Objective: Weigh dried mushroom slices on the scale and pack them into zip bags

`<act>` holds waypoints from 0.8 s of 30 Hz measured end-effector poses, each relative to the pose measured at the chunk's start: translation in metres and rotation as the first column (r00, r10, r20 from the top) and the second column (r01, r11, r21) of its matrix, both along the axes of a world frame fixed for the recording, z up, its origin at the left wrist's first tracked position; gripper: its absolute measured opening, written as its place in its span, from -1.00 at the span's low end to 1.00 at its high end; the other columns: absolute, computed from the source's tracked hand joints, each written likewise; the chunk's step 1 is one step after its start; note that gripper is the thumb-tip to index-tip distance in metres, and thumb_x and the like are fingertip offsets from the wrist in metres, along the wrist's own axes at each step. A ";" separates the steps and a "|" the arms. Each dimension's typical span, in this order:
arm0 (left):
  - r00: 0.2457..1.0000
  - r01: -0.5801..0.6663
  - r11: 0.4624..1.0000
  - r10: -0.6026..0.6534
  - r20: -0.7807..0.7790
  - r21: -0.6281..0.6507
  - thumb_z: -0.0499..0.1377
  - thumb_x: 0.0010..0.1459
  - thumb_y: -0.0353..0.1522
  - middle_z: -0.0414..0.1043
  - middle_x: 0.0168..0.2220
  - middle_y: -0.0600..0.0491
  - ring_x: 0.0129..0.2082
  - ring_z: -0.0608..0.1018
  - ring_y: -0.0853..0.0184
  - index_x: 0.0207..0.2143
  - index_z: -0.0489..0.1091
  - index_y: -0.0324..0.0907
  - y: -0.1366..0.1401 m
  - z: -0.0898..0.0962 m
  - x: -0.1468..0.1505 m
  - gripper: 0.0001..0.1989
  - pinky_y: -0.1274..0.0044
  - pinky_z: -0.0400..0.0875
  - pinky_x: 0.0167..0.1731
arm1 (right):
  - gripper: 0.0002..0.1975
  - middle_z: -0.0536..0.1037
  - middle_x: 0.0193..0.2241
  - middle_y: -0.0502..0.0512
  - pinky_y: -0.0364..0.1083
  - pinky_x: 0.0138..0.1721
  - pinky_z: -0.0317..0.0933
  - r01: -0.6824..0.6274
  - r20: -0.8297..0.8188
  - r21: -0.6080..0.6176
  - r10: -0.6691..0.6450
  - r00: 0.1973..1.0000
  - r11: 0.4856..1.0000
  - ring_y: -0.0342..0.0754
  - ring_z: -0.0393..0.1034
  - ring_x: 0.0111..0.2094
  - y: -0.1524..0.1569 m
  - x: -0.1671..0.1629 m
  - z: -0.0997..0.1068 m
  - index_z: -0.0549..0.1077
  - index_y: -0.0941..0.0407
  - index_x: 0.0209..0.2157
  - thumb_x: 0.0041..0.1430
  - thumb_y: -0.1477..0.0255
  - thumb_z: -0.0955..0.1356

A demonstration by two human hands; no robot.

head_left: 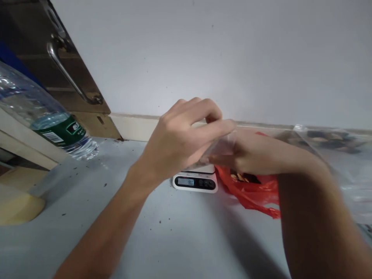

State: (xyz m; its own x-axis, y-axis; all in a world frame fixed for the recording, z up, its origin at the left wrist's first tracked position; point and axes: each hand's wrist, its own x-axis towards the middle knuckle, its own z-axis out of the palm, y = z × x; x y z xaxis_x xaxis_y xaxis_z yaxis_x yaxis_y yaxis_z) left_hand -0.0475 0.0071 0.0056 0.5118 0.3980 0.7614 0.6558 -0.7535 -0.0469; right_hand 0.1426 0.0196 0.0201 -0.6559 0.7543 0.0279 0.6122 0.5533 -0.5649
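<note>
At frame centre, left hand [186,133] and right hand [250,151] pinch a clear bag [223,144] above the scale [195,182]; a red bag [250,195] lies right of centre.

Facing me, a white wall [255,58], finely specked, with a soft glow [188,77] low down and a cream skirting strip [133,127] along its foot; to my left, a dark brown panel [37,68] with bent metal handle [66,76]; below, a grey-blue surface [180,240], dark-flecked.

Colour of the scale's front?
White scale body with a black display panel, best seen in the head view.
</note>
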 end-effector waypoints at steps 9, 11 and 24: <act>0.985 0.065 0.983 -0.091 0.146 0.174 0.15 0.32 -0.53 0.58 -0.27 0.05 -0.26 0.58 0.32 -0.16 0.51 -0.15 -0.006 -0.007 0.025 -0.83 0.44 0.53 -0.23 | -0.52 0.66 0.03 0.07 0.06 0.01 0.45 0.400 -0.308 0.201 -0.330 0.892 0.894 0.13 0.56 0.01 -0.038 0.098 0.026 0.53 -0.01 0.18 0.26 0.26 0.30; 0.988 0.126 0.992 -0.126 0.085 0.014 0.11 0.35 -0.53 0.61 -0.28 0.04 -0.27 0.59 0.33 -0.18 0.51 -0.18 -0.005 -0.011 0.036 -0.81 0.45 0.53 -0.22 | -0.52 0.68 0.03 0.10 0.08 0.06 0.42 0.554 -0.307 0.307 -0.470 0.827 0.774 0.17 0.57 0.03 -0.047 0.125 0.027 0.55 0.03 0.18 0.29 0.29 0.28; 0.974 0.183 0.931 -0.216 -0.073 -0.315 0.02 0.38 -0.51 0.61 -0.31 0.03 -0.31 0.56 0.31 -0.23 0.52 -0.19 -0.003 -0.046 0.076 -0.73 0.48 0.45 -0.27 | -0.33 0.14 0.45 0.33 0.40 0.41 -0.09 0.470 0.285 0.428 -0.609 0.740 0.772 0.38 -0.09 0.47 -0.054 0.206 -0.038 0.45 0.12 0.29 0.26 0.07 0.34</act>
State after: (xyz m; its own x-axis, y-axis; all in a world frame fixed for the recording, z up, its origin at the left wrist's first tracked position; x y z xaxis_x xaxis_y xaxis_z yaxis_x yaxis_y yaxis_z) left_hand 0.0289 0.0040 -0.0403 0.6747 0.4837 0.5575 0.4945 -0.8570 0.1452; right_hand 0.3483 -0.0344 -0.0180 -0.1445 0.9765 0.1600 0.9848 0.1577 -0.0727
